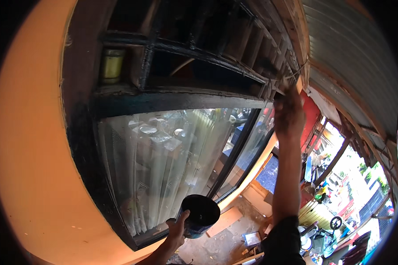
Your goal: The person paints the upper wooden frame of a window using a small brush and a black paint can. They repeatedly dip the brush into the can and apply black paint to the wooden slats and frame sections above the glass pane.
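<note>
My left hand (178, 228) grips a paint can (199, 230) low in front of the window, its thumb over the rim. Inside, the can is dark, with what looks like black paint. Raised high at the right, my right hand (289, 114) is blurred and closed around a paintbrush (272, 68) with dark bristles. The brush is close to the upper right part of the wooden window frame (179, 102); contact cannot be made out. Dark, glossy paint covers several bars (205, 58) of the upper grille, while the left post is brown above and black below.
A yellowish tin (112, 66) stands in an upper opening. Below is a glass pane (159, 165) with white curtains behind it. An orange wall (33, 132) borders the left. Corrugated roofing (348, 49) slopes overhead at right. Boards (224, 222) and clutter lie on the floor.
</note>
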`<state>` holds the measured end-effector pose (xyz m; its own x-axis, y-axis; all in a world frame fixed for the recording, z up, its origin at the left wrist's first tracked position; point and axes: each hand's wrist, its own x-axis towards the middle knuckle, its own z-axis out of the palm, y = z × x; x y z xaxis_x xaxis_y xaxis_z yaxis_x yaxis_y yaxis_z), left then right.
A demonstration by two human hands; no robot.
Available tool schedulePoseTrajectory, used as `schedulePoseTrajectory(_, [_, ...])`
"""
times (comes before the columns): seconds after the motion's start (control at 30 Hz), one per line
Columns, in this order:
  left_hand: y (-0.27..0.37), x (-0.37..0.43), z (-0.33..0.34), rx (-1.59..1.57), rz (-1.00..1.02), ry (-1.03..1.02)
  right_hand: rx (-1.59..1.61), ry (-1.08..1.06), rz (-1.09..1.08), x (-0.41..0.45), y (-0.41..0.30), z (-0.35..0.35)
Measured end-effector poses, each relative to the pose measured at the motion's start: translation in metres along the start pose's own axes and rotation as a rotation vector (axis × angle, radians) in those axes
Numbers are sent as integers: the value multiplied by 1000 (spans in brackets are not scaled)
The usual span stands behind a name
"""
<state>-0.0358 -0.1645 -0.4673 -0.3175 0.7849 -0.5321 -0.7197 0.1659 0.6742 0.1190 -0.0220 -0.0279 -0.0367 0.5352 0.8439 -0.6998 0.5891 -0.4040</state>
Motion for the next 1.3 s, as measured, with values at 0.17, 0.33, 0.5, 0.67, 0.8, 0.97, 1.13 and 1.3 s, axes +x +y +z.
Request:
schedulePoseTrajectory(0.17, [-17,22,-12,-99,-53,-33,-809,37,-339,61,-14,98])
schedulePoseTrajectory(0.33, [-12,27,-16,-132,-72,-4,-1439,-49,-715,118,-4,118])
schedulePoseTrajectory(0.5, [-10,32,-20,-146,-84,-48,-1697,-510,-1261,111,-13,135])
schedulePoseTrajectory(0.67, [-9,38,-19,-106,-117,-112,-1934,-907,-1176,81,-17,125])
schedulePoseTrajectory(0.8, [-7,35,-16,-90,-113,-123,-1686,-753,-649,95,-26,129])
schedulePoseTrajectory(0.97, [-3,28,-15,-62,-121,-134,-1408,-574,-813,130,-33,136])
schedulePoseTrajectory(1.13, [-14,35,-24,-98,-104,-191,-1626,-743,-1320,111,-15,127])
schedulePoseTrajectory(1.3, [-22,37,-25,-85,-85,-141,-1633,-928,-1090,99,-18,124])
